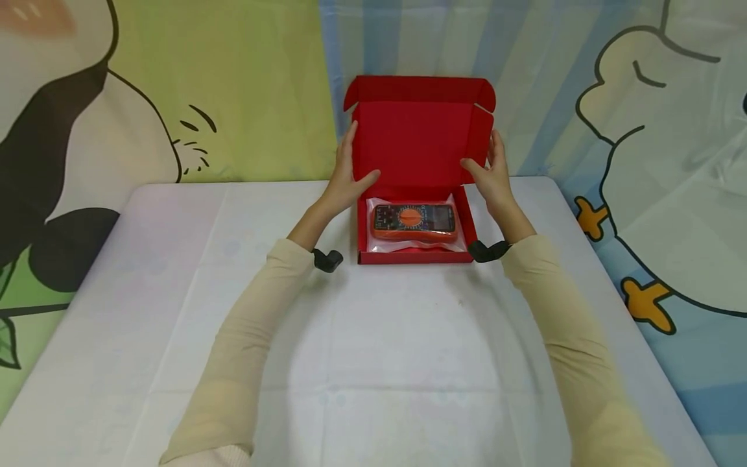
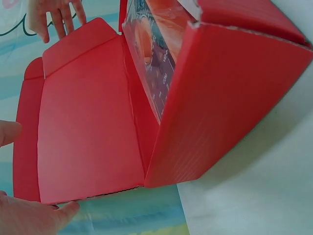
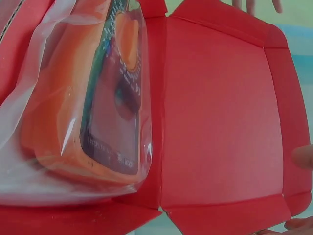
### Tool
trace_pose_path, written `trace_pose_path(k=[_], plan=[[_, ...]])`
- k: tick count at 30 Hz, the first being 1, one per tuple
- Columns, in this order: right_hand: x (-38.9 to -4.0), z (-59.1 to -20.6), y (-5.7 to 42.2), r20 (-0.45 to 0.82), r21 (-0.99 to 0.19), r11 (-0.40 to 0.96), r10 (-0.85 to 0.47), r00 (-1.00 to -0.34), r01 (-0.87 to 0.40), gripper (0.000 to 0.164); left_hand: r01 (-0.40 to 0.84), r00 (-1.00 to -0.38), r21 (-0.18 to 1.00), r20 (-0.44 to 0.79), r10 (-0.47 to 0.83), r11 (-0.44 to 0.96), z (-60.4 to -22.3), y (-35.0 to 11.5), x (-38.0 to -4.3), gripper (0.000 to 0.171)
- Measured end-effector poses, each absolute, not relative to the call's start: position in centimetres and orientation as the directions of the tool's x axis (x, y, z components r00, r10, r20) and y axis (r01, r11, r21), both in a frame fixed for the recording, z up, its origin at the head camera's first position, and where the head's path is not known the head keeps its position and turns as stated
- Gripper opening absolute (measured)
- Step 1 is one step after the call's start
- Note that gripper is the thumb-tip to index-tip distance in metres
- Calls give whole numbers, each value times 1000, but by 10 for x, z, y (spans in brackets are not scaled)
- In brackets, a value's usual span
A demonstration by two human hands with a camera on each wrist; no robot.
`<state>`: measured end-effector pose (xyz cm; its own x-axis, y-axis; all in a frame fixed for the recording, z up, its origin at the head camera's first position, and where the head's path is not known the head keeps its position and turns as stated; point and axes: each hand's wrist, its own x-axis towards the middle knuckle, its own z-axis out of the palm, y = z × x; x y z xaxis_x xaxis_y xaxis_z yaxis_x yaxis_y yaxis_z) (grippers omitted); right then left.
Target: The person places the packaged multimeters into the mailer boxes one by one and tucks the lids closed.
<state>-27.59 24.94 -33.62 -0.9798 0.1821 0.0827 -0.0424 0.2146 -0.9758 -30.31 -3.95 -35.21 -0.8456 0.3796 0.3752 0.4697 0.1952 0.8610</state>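
Observation:
A red cardboard box (image 1: 415,257) lies on the table with its lid (image 1: 411,139) raised at the back. Inside sits an orange and black multimeter (image 1: 414,220), wrapped in a clear plastic bag (image 3: 73,191). My left hand (image 1: 344,178) is at the lid's left side, fingers straight along the edge and thumb spread across the front. At the opposite edge, my right hand (image 1: 493,175) has its fingers extended upward and its thumb in front of the lid. The spread fingers (image 2: 56,19) of the right hand appear beside a side flap in the left wrist view.
White cloth covers the table (image 1: 373,363). A curtain (image 1: 251,91) with cartoon figures hangs right behind the lid and along both sides. Black wrist devices (image 1: 328,261) stick out near the box's front corners.

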Motion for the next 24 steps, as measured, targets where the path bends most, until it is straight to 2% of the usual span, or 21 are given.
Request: trace_pose_path(k=[8, 16, 24], plan=[[-274, -336, 248, 94, -973, 226, 186, -978, -51, 83, 477, -816, 871, 387, 430, 121, -330, -34, -287, 86], [-273, -337, 246, 95, -976, 207, 154, -983, -62, 79, 455, -837, 873, 351, 420, 176, -351, -34, -306, 85], [-271, -340, 244, 90, -974, 220, 168, -982, -52, 74, 455, -845, 869, 354, 401, 192, -354, -35, -308, 84]])
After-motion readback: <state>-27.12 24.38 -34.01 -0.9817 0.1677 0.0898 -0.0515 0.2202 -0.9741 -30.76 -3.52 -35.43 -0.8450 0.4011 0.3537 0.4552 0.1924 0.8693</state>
